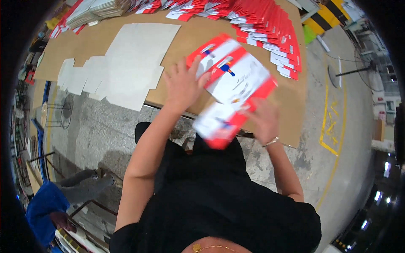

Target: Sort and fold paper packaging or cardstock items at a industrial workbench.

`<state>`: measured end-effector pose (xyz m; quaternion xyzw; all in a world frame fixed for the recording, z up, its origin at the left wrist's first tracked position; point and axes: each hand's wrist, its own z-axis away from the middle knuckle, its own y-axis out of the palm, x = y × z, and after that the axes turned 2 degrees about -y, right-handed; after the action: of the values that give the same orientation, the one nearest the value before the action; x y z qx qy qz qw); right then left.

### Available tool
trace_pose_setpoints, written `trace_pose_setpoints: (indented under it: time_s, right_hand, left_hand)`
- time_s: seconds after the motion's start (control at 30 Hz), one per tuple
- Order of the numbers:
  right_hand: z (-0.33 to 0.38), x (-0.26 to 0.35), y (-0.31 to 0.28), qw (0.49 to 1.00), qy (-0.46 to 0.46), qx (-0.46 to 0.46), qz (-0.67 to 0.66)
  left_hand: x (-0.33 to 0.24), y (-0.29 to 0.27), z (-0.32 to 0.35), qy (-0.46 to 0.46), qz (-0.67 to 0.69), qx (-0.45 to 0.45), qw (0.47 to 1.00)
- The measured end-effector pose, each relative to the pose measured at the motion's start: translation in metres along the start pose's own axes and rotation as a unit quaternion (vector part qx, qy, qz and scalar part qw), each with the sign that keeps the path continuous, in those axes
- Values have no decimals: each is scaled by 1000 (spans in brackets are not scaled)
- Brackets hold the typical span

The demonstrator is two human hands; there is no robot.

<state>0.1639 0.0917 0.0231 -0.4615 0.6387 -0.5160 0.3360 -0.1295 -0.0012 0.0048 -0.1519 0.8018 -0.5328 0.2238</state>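
A flat red and white printed carton blank lies slanted in front of me, its lower flap sticking out past the table's near edge and smeared by motion. My left hand is at the blank's left side, fingers spread, with the thumb and a fingertip over its edge. At the lower right edge of the same blank is my right hand, wearing a bracelet. Its fingers reach onto the lower flap, but blur hides whether they grip it. Plain off-white cut boards lie overlapping to the left of my left hand.
Many red and white carton blanks are fanned along the table's far and right side. A stack of boards stands far left on the brown table. A person in blue is at lower left. A floor fan stands right.
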Motion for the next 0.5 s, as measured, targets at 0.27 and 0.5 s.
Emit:
trace_pose_setpoints:
  time_s: [0.27, 0.5]
  right_hand:
    - [119, -92, -35, 808, 403, 8, -430]
    - [216, -208, -132, 728, 520, 51, -443]
  left_hand:
    - [9, 19, 17, 104, 64, -10, 992]
    - [7, 19, 14, 102, 101, -9, 990]
